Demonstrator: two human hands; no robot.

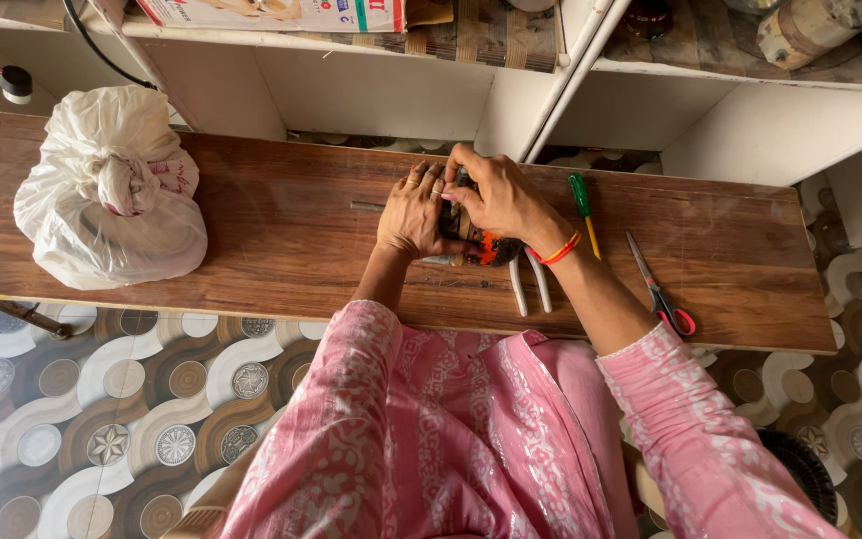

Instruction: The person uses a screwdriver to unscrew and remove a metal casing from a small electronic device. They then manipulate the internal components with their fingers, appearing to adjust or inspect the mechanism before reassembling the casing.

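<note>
Both hands met near the middle of the long, dark brown wooden worktop (281, 225), working on a small black object with orange-red patches (486, 247) that lay on the wood between them. The left hand (411, 212) lay flat over the object's left end, fingers together and pointing away from the body, rings visible on two of them; its grip was pressed down on the object rather than wrapped around it. The right hand (501, 195) curled over the top from the other side, its fingertips pinching the upper part of the object, a red-orange thread bangle (559, 252) at the wrist. What exactly the object was could not be told, since the hands covered most of it.

Two thin white strips (531, 284) stuck out from under the right wrist toward the near edge of the worktop. Just beside the right hand lay a green-handled screwdriver with a yellow shaft (583, 205), and farther right a pair of slim scissors with red handles (658, 289). Well apart, at the left end, sat a knotted white plastic bag (102, 200). Pink patterned sleeves (690, 429) covered both forearms.
</note>
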